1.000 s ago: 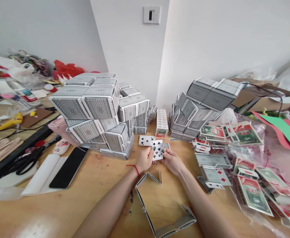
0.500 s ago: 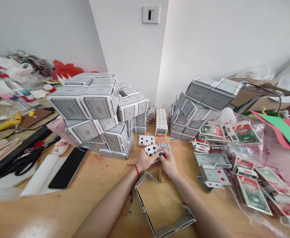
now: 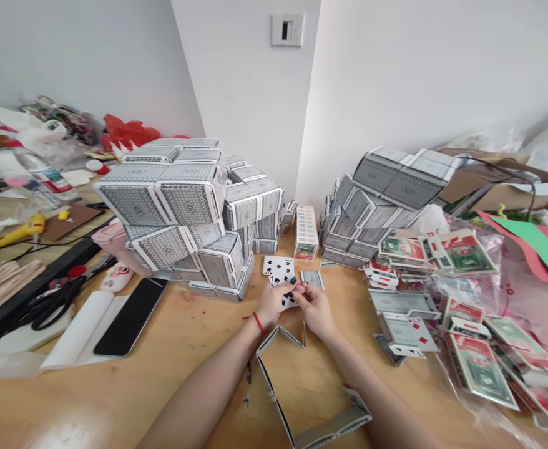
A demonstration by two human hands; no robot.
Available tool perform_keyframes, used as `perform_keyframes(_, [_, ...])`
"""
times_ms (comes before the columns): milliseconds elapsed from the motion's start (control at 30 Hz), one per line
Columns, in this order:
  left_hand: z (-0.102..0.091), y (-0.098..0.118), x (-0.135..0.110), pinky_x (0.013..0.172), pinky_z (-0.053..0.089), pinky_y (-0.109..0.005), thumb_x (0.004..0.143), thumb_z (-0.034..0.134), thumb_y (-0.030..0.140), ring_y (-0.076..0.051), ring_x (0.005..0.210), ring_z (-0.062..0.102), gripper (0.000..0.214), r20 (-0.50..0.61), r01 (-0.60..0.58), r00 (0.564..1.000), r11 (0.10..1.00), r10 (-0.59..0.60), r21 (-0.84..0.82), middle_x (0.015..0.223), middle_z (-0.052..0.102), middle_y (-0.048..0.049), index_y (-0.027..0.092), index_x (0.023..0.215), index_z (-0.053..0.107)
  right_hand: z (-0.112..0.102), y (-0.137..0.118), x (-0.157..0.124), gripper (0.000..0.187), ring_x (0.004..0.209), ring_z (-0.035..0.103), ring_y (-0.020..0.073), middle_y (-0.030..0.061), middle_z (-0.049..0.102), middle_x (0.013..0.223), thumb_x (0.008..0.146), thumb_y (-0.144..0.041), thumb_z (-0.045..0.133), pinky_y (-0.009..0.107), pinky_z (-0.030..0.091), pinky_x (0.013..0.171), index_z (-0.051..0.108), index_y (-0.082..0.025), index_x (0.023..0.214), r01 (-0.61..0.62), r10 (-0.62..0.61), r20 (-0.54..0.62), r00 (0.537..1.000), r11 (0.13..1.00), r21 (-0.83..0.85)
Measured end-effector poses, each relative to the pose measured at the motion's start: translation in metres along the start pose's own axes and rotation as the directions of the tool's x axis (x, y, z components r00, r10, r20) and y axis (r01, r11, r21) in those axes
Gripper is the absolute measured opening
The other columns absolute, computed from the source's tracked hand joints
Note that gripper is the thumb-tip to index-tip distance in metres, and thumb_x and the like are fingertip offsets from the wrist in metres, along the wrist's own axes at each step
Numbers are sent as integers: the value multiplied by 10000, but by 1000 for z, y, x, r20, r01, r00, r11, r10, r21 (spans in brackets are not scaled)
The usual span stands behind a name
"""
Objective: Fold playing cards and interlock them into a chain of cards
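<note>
My left hand [image 3: 272, 304], with a red string on its wrist, is closed on a spade playing card [image 3: 289, 302] held face up. My right hand [image 3: 315, 307] pinches at the same card's edge, the fingertips of both hands meeting there. Just beyond lie a spade card [image 3: 278, 264] face up and a grey-backed card [image 3: 312, 279] face down. Between my forearms stands an open, angular strip of joined cards [image 3: 274, 399] on the wooden table [image 3: 194, 386].
Stacked card-box structures rise at left [image 3: 175, 218] and right [image 3: 372, 212], with a white card box [image 3: 306, 232] between them. A phone [image 3: 128, 318] and black scissors [image 3: 53, 305] lie left. Packaged card decks [image 3: 480, 368] and loose folded cards [image 3: 405, 324] are on the right.
The held card has turned and come lower, nearer to me, uncovering more of the two cards on the table. My left thumb has shifted over its edge.
</note>
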State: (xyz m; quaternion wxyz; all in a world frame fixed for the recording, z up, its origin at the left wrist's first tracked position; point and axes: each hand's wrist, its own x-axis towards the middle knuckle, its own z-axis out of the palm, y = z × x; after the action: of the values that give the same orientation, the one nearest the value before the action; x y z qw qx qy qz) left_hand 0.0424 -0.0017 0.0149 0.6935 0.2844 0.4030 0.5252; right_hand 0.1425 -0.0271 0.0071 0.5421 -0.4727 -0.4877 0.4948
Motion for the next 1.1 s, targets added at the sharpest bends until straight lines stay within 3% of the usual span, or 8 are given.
perform_keyframes(133, [1,4,-1,587,477,-289,536,692,272,-192,627,620,225,14,55,998,998,-54,-32,653,664,-88,81,644,640,1,0,0,191,668,557,155,11,615,715,650,-339,612,272,446,630,573,-169,726,-44,41,39,998,997,63])
perform_keyframes(233, [2,3,-1,625,480,-299,562,680,271,-193,659,621,251,35,41,999,999,-40,-31,708,667,-95,79,720,646,-1,-2,1,205,663,545,147,5,607,716,637,-347,630,261,435,627,574,-166,714,-60,55,55,997,993,97])
perform_keyframes(400, [-1,0,1,656,461,-265,643,635,300,-155,727,588,294,121,-141,985,975,121,172,816,647,-57,118,872,598,-10,1,3,244,488,466,101,-37,515,541,638,-364,638,220,389,481,489,-177,588,-107,125,-94,988,978,180])
perform_keyframes(467, [-4,1,1,649,450,-249,703,573,317,-136,715,566,262,170,-242,965,927,199,286,820,631,-41,130,885,587,-14,4,4,251,458,442,92,-43,490,520,639,-366,638,214,377,457,479,-179,590,-103,138,-145,980,969,224])
perform_keyframes(600, [-9,1,2,680,442,-249,772,477,280,-129,736,543,281,139,-370,928,805,346,464,871,607,-47,142,1005,553,-18,6,7,229,462,435,90,-40,481,533,630,-339,644,208,370,441,480,-180,609,-113,165,-154,974,948,298])
perform_keyframes(733, [-12,-3,4,673,445,-264,794,437,266,-138,743,544,326,190,-392,919,739,347,548,915,602,-59,165,1096,511,-17,2,6,179,470,439,92,-43,487,565,616,-269,646,208,381,438,515,-190,710,-128,173,-108,979,933,338])
perform_keyframes(833, [-12,-6,5,701,440,-266,795,428,240,-149,807,544,336,218,-425,904,714,368,557,970,593,-69,173,1118,496,-16,-2,4,275,453,431,89,-62,458,555,620,-234,631,209,391,433,520,-215,871,-122,155,-66,986,928,353])
perform_keyframes(1100, [-13,-9,8,510,377,-200,790,425,231,-86,557,447,249,192,-363,932,777,309,514,717,538,-4,160,1020,489,-13,-4,3,194,430,421,86,-49,466,574,727,-341,525,193,367,383,479,-217,870,-141,167,-82,982,956,258])
